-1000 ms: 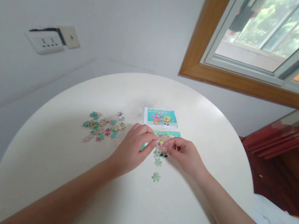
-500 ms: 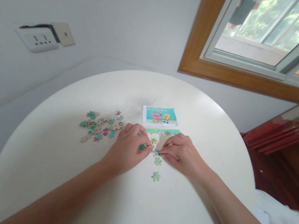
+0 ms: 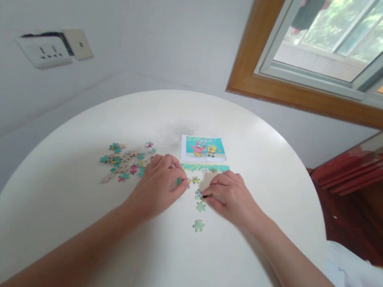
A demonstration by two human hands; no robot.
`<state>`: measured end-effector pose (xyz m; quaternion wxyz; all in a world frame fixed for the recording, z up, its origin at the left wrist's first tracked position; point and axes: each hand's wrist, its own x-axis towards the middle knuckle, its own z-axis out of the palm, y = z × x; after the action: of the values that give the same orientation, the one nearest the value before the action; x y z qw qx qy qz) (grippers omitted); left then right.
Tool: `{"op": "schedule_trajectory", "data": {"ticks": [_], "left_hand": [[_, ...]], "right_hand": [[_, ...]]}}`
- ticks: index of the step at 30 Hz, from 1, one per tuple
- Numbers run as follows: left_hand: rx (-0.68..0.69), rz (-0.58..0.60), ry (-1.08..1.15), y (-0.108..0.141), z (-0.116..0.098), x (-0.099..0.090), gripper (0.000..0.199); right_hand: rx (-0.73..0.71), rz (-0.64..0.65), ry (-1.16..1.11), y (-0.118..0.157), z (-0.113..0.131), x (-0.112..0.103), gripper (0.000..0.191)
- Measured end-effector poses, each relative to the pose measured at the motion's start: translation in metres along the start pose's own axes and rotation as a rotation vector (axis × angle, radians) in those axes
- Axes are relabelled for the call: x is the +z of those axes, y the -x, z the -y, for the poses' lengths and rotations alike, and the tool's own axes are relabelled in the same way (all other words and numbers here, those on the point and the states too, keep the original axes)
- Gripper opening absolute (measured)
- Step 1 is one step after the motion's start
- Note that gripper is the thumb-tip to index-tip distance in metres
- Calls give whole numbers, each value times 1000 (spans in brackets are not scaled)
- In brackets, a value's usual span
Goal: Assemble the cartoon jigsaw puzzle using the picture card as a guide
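Note:
My left hand (image 3: 162, 182) pinches a small pink jigsaw piece (image 3: 188, 182), partly hidden by the fingers. Across from it, my right hand (image 3: 228, 192) has its fingertips closed on a patterned jigsaw piece (image 3: 198, 194). Between the hands lies a yellow-green piece (image 3: 195, 180). Two pale green pieces (image 3: 201, 206) sit in a column nearer to me. Behind my hands runs a joined teal strip of puzzle (image 3: 205, 167), partly covered by my right hand. Just beyond it is a picture card (image 3: 205, 149) with a pink starfish and a yellow sponge character.
A loose pile of jigsaw pieces (image 3: 122, 163) spreads to the left of my left hand. Everything lies on a round white table (image 3: 141, 267). The wall with a socket (image 3: 47, 52) and a wood-framed window (image 3: 238, 80) stands behind. White plastic (image 3: 348, 282) is at the right.
My left hand has drawn back to the left with the pink piece, widening the gap between the hands. My right hand stays nearly in place. The view has shifted slightly.

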<state>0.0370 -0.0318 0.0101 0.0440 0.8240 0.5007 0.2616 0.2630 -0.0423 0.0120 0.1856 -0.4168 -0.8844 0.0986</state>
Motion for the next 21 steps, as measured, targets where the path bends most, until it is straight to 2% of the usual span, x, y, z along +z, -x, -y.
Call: {"op": "schedule_trajectory", "data": {"ticks": [5, 8, 12, 17, 21], "left_hand": [[-11, -16, 18, -1, 1, -3, 16], [-2, -31, 24, -1, 2, -3, 16], [-4, -37, 25, -2, 4, -2, 16], [-23, -65, 23, -2, 7, -2, 15], [-34, -83, 29, -1, 8, -3, 13]], "right_hand": [[-3, -32, -49, -1, 0, -1, 13], [58, -44, -14, -9, 3, -2, 17], [136, 32, 76, -27, 6, -4, 21], [124, 141, 104, -45, 6, -5, 26], [113, 178, 64, -51, 2, -3, 21]]}}
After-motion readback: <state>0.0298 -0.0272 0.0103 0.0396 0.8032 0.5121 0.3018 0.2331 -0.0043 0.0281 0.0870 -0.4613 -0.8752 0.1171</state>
